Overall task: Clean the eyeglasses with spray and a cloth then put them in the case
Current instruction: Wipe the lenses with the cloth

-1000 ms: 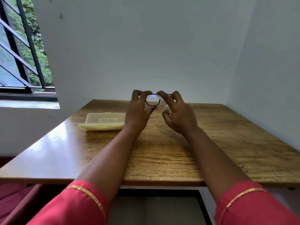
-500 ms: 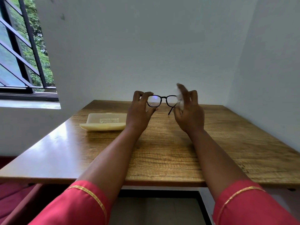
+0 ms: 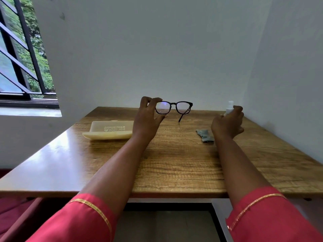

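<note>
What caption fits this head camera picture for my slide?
Left hand lifts glasses, right hand grips spray, cloth on table.

Left hand (image 3: 148, 117) up over the counter (image 3: 174, 165), pinching the black-framed eyeglasses (image 3: 174, 107) by the left lens rim, one temple arm hanging down toward the wood. Right hand (image 3: 228, 123) off to the right, wrapped around a small white spray bottle (image 3: 229, 107), nozzle poking above the fingers. A crumpled grey cloth (image 3: 204, 135) lies on the wood just beside that wrist. On the left, the cream-coloured case (image 3: 109, 131) sits open, printed lid lying back.
</note>
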